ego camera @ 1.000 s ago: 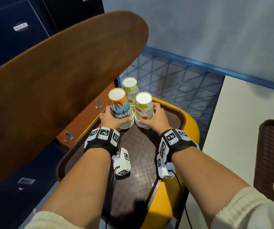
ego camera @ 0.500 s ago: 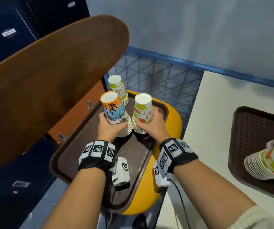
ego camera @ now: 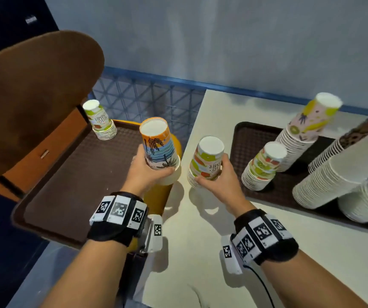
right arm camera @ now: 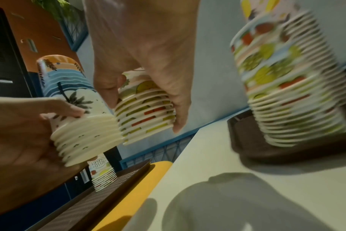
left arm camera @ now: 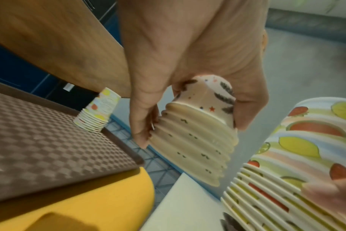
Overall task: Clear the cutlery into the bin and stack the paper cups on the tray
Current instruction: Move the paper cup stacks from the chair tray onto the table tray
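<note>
The left hand is gripping a palm-print cup stack upside down, fingers clamped round its rims, at the centre of the head view. The right hand is clasping a fruit-print cup stack just right of it, over the desk. A third stack is standing on the left tray at upper left, while more stacks are crowding the right tray.

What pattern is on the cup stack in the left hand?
Palm trees over blue stripes, orange top, on the cup stack; head view shows it best.
</note>
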Demonstrator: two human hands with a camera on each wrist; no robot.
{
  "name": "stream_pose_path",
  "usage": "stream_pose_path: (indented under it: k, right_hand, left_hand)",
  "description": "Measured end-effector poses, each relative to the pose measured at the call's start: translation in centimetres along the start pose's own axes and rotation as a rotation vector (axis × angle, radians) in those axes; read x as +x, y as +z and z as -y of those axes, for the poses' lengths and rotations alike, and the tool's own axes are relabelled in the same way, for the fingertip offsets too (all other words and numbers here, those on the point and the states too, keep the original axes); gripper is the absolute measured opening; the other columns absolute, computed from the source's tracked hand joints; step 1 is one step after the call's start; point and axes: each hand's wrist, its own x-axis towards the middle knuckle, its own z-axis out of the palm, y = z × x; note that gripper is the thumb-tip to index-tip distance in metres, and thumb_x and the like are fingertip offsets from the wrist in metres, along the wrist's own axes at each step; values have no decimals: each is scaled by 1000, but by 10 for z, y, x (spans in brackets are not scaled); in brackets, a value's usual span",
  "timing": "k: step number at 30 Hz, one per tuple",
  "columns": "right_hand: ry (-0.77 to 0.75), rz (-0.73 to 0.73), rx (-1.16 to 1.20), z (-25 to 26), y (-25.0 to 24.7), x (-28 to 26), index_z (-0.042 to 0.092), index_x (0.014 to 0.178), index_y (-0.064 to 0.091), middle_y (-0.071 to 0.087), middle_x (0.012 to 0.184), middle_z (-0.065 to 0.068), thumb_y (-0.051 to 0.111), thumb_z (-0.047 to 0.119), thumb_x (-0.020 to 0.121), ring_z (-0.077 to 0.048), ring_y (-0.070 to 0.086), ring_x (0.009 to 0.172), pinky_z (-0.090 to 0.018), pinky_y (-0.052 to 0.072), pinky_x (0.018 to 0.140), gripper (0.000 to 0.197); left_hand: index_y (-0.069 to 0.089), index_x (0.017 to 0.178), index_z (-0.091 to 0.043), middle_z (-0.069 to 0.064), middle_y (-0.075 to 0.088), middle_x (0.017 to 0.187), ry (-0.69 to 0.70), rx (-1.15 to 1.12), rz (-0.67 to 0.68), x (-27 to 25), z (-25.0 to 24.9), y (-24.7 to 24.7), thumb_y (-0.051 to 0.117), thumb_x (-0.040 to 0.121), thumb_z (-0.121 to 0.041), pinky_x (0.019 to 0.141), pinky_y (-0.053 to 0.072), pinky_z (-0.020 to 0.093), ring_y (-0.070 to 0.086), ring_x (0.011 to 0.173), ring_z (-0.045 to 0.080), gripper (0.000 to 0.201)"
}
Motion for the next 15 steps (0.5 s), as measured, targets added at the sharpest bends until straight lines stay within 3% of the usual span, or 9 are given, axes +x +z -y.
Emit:
stream_pose_path:
  k: [4,7,10,15]
  right_hand:
    - [-83,-45,42,2,-55,-19,23,123,42,54,125,-8,81,25,55,-19,55,115,-38,47,101,78]
    - [-178,-103,147,13,-97,-18,24,121,43,54,127,-10,83,19,58,-17,55,116,-31,46,100,74]
    - [-257,-150,151,21,-130,-5,33,120,41,52,131,-6,77,36,54,-17,52,121,-36,45,103,76]
    - [-218,-184,39,9,-152,18,21,130,36,49,134,-5,79,18,65,-20,48,124,-43,42,106,78]
  left_hand:
    - [47,106,-36,-6,64,110,57,-49,37,-20,-31,48,82,37,-33,97,48,37,61,103,11,77]
    - [45,116,-23,-6,63,107,97,-77,46,-33,-49,76,82,39,-26,90,48,30,60,96,2,85]
    - [46,117,-24,-2,63,114,113,-88,14,-46,-61,97,81,37,-33,93,49,32,62,104,12,88]
    - [46,121,-21,0,64,119,106,-78,-57,-65,-64,120,82,41,-33,98,50,40,62,110,16,89]
